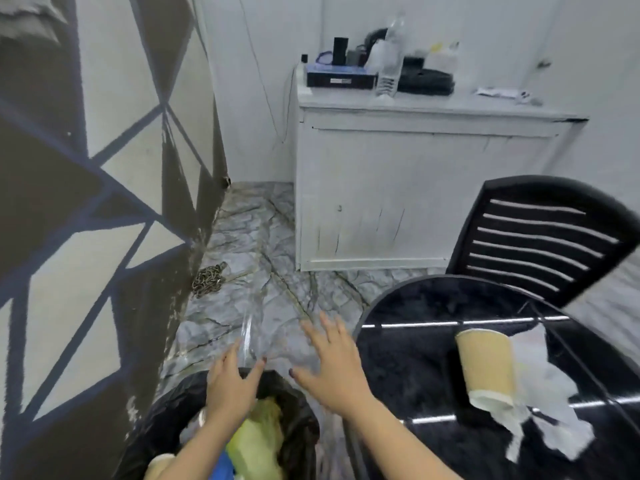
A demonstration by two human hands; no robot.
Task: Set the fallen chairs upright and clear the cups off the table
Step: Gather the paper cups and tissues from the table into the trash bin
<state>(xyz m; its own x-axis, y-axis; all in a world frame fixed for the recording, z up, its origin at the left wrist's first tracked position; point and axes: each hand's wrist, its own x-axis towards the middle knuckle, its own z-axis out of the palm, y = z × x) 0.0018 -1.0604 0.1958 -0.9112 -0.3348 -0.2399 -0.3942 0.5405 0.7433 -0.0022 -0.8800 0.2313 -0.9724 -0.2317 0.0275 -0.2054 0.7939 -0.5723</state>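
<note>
My left hand [230,382] is closed on a clear plastic cup [254,327], blurred, held above a bin lined with a black bag [298,420]. My right hand [334,363] hovers beside it over the bin's rim, fingers spread and holding nothing. A brown paper cup [485,368] lies on its side on the round black glass table [415,358] at the right. A black slatted chair [533,244] stands upright behind the table.
Crumpled white tissue [547,393] lies next to the paper cup. Yellow-green and blue rubbish [256,441] fills the bin. A patterned wall [86,202] runs close on the left. A chain [207,280] lies on the marble floor. A white cabinet [415,188] with bottles stands behind.
</note>
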